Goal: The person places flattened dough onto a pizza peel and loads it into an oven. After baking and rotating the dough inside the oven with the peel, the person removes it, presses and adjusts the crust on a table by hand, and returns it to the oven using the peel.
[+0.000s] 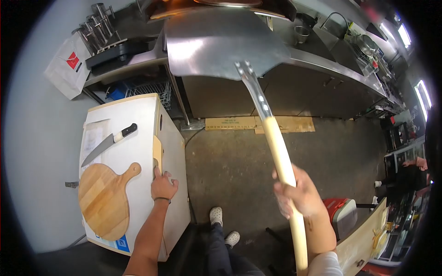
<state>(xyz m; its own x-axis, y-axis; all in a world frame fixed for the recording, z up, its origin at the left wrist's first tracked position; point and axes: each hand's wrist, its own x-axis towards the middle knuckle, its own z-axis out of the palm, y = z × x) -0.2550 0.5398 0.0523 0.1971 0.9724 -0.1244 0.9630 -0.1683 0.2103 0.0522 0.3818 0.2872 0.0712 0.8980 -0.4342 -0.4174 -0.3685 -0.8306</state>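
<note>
My right hand (297, 193) is wrapped round the pale wooden handle of a pizza peel (225, 41). The peel's broad metal blade is raised at the far end, over the front of the steel counter. My left hand (164, 186) rests at the edge of a white cabinet (147, 198), its index finger stretched out against a light wooden piece (158, 149) and its other fingers loosely bent and apart. On the cabinet top, near that hand, lie a round wooden cutting board (105, 200) with a handle and a chef's knife (108, 143).
Behind the blade stands a copper-coloured oven (221, 5). A steel counter (317, 57) runs to the right, with a sink tap (336, 16). A white paper bag (69, 69) is at left. A red-and-white cooler (341, 214) and a wooden table (363, 234) stand right; another person (405, 170) is beyond.
</note>
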